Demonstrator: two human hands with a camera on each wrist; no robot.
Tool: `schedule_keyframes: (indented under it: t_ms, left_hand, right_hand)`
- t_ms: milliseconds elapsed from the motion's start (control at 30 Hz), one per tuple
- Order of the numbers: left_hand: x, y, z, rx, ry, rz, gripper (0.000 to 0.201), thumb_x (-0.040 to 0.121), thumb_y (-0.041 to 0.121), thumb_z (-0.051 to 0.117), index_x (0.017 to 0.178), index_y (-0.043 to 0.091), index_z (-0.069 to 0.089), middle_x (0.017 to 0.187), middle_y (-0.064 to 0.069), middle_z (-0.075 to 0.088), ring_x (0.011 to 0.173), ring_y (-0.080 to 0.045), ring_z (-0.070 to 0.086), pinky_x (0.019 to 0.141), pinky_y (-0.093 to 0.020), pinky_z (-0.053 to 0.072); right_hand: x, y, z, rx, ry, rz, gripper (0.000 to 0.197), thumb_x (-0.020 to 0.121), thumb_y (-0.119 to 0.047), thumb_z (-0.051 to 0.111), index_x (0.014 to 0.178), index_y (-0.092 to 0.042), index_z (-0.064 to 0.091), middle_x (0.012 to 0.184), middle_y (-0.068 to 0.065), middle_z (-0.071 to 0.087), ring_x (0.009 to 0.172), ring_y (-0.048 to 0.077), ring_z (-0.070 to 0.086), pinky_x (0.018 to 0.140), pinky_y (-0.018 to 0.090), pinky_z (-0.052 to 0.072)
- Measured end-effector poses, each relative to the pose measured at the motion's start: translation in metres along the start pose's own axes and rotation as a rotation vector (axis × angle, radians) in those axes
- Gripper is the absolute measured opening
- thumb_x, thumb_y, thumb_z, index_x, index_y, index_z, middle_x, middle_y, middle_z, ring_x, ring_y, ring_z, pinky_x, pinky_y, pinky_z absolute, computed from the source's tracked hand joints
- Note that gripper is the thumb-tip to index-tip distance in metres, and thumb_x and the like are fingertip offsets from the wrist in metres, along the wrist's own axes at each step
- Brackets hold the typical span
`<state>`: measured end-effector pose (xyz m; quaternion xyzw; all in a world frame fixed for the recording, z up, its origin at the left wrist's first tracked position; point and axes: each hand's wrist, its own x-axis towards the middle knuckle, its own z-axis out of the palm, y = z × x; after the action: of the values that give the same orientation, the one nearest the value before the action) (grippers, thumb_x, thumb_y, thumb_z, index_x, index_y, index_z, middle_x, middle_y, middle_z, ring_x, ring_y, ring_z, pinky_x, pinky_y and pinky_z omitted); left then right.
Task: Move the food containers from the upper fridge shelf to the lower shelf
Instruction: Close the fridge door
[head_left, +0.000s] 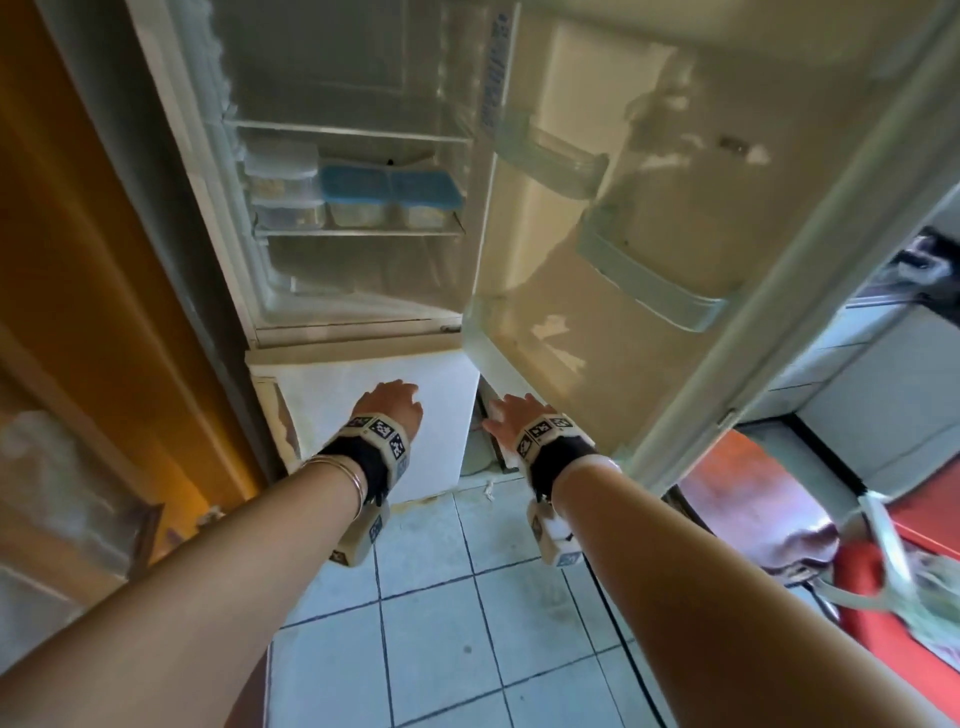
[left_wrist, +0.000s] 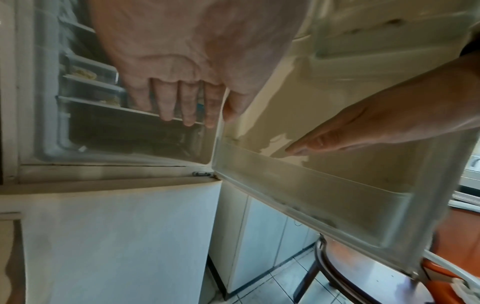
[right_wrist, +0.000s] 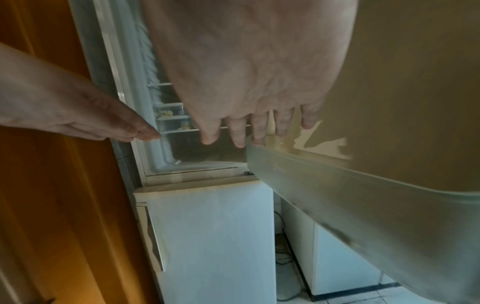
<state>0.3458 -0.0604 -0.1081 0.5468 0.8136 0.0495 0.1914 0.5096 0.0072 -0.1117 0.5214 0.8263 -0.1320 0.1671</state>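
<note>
A person stands before an open fridge, both arms stretched forward and low. The left hand (head_left: 390, 408), fingers loosely extended and holding nothing, hovers in front of the closed lower compartment door (head_left: 384, 415); whether it touches the panel cannot be told. The right hand (head_left: 511, 415), fingers straight and empty too, reaches beside the bottom edge of the open fridge door (head_left: 649, 260), seemingly to keep it swung wide so the shelves stay reachable. The food containers sit in a row on one glass shelf (head_left: 358, 232), flush to its front edge: two clear tubs (head_left: 283, 187) stacked at the left end, two blue-lidded tubs (head_left: 389, 195) side by side toward the right. The shelf above (head_left: 348, 131) looks bare, as does the fridge floor (head_left: 363, 301) below the containers. Neither hand is near a tub, so a transfer appears either finished or not yet begun; which of these shelves the task means cannot be settled from this view.
</note>
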Motion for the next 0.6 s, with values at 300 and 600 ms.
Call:
schedule_keyframes:
  t_ms: [300, 600]
  left_hand:
    - [-0.029, 0.047, 0.003, 0.038, 0.042, 0.088, 0.045, 0.097, 0.022, 0.035, 0.142, 0.016, 0.041, 0.150, -0.007, 0.040, 0.136, -0.027, 0.041, 0.113, -0.037, 0.034]
    - [-0.042, 0.090, 0.007, 0.064, 0.027, 0.178, 0.043, 0.098, 0.019, 0.033, 0.139, 0.013, 0.045, 0.146, -0.010, 0.045, 0.132, -0.029, 0.044, 0.109, -0.037, 0.037]
  right_hand:
    - [-0.081, 0.060, 0.001, 0.189, 0.244, 0.060, 0.046, 0.099, -0.035, 0.033, 0.143, -0.020, 0.039, 0.152, 0.002, 0.038, 0.137, 0.023, 0.039, 0.114, 0.039, 0.032]
    - [-0.166, 0.144, -0.042, 0.333, 0.427, 0.467, 0.041, 0.100, -0.024, 0.031, 0.124, -0.003, 0.057, 0.127, 0.021, 0.058, 0.118, 0.035, 0.055, 0.095, 0.035, 0.043]
